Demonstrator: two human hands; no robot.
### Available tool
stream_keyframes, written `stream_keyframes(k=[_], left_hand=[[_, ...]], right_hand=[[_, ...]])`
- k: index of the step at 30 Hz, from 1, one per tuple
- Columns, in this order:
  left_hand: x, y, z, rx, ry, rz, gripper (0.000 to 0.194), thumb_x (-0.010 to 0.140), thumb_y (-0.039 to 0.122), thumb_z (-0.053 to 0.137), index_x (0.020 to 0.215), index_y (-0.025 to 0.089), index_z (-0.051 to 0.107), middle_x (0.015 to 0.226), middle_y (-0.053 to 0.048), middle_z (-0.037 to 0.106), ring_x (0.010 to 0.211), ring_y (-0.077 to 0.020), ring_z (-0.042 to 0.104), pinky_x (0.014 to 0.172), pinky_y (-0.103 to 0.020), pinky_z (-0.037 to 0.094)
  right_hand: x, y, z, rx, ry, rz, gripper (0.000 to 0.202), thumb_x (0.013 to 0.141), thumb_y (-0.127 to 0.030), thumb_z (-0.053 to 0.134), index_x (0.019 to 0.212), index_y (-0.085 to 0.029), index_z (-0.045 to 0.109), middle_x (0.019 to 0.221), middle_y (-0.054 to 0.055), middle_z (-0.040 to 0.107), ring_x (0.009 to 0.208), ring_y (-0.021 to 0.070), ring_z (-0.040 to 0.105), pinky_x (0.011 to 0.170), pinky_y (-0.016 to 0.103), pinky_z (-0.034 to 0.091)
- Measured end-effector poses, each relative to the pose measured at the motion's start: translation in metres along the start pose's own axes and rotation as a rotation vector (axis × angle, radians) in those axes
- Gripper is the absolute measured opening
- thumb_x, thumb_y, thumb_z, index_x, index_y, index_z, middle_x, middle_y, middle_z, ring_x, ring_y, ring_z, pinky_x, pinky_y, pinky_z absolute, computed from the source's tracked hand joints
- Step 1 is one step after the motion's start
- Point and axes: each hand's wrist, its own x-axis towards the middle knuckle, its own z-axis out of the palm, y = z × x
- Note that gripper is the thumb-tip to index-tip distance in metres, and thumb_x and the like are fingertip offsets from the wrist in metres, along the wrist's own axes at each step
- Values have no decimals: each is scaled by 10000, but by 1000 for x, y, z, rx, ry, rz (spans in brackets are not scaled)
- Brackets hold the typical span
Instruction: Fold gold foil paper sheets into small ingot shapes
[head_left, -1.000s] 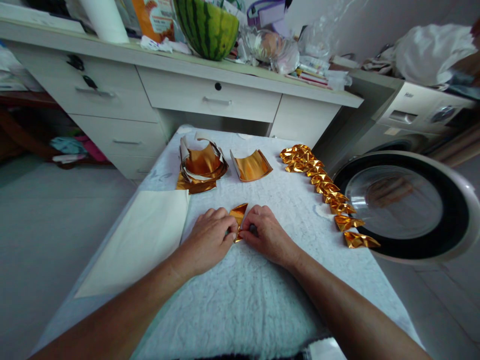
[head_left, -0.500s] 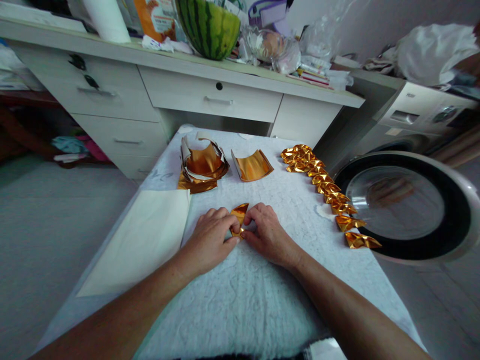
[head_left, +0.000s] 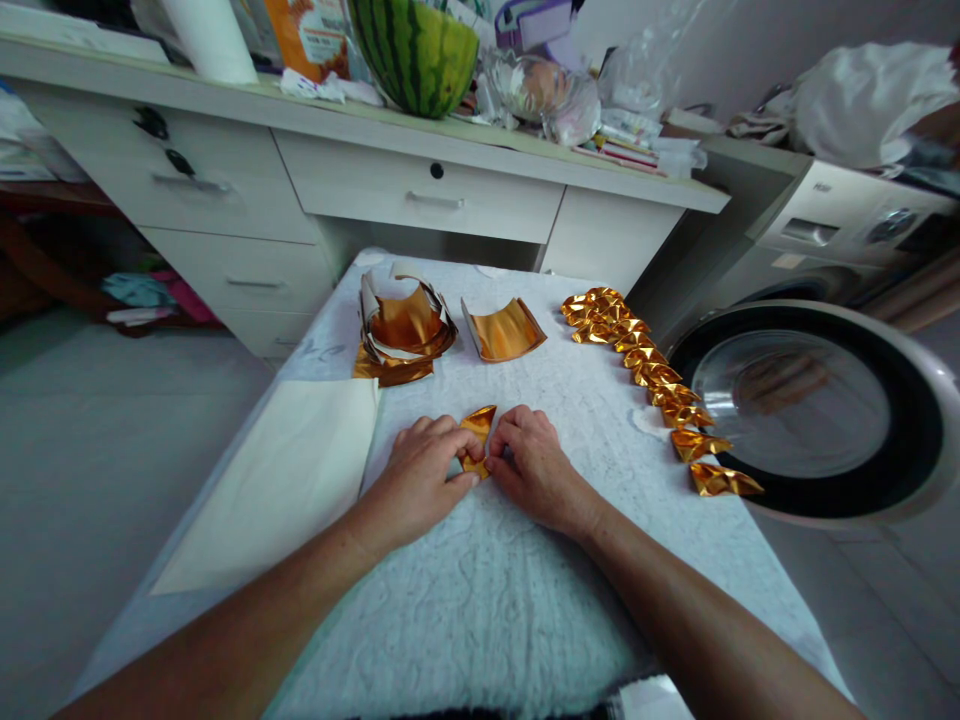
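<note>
- Small gold paper (head_left: 478, 426): partly folded, lying on the cloth-covered table (head_left: 480, 610), between both hands.
- Left hand (head_left: 427, 468): thumb and forefinger curled narrow around the paper's left side, holding it.
- Right hand (head_left: 531, 465): fingers bunched, tips at the paper's right edge; cannot tell whether they pinch it.
- Beyond the hands: curled stack of gold sheets (head_left: 405, 325), single curved sheet (head_left: 508, 332) just right of it.
- Right side: row of folded gold pieces (head_left: 651, 374), lower two slightly apart.
- Left side: pale flat sheet (head_left: 277, 485), near left forearm.
</note>
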Motion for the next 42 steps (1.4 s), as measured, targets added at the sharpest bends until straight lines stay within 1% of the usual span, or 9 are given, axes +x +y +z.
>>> stream_keyframes(k=[8,16,19,23,27,34,38,42], left_hand=[[-1,1,0,10,1,-1,93,805,215,610,881,257,644,959,0,623,994,-227,503,842,-365,371],[0,0,1,32,-8,8,123,802,213,604,912,256,640,984,-3,620,992,-232,502,855,-380,368],[0,1,0,28,-18,3,134,787,202,600,903,257,638,973,0,616,988,-233,502,855,-385,368],[0,2,-1,32,-23,-2,133,788,202,587,899,255,636,975,-4,615,1000,-235,501,857,-387,369],[-1,3,-1,32,-29,-11,132,790,205,585,901,254,636,981,-6,611,1004,-235,497,861,-386,369],[-2,3,-3,16,-36,-10,167,777,179,583,918,255,630,1012,-6,610,1030,-239,494,883,-394,362],[-2,2,-1,12,-22,2,161,777,187,583,915,259,624,1006,-4,615,1020,-240,498,874,-397,359],[-3,1,1,3,-10,7,156,766,179,589,897,257,621,985,-2,616,1000,-235,501,867,-390,359]], right_hand=[[0,-3,-2,-23,-2,2,76,823,-132,569,765,-173,597,951,58,535,915,192,455,850,343,366],[-3,-4,1,-145,-4,8,67,836,-173,537,878,-189,588,1014,70,524,941,216,440,834,366,366],[-4,-5,0,-185,-13,1,72,842,-223,544,900,-189,570,1027,75,519,941,227,436,825,376,370],[-5,-8,-2,-217,-20,15,151,839,-320,578,920,-194,556,1020,75,512,944,243,436,817,392,378],[-6,-9,-3,-231,-12,39,225,831,-357,600,987,-202,553,1057,80,517,971,257,440,829,408,381],[-7,1,-9,-226,8,35,453,810,-316,643,1234,-250,497,1165,98,507,1029,278,444,869,443,378],[-7,6,-13,-219,-5,43,523,802,-294,656,1291,-274,473,1189,104,499,1046,283,445,881,451,375],[-7,12,-18,-208,-13,66,561,794,-291,643,1323,-270,458,1226,113,487,1075,299,438,897,475,367]])
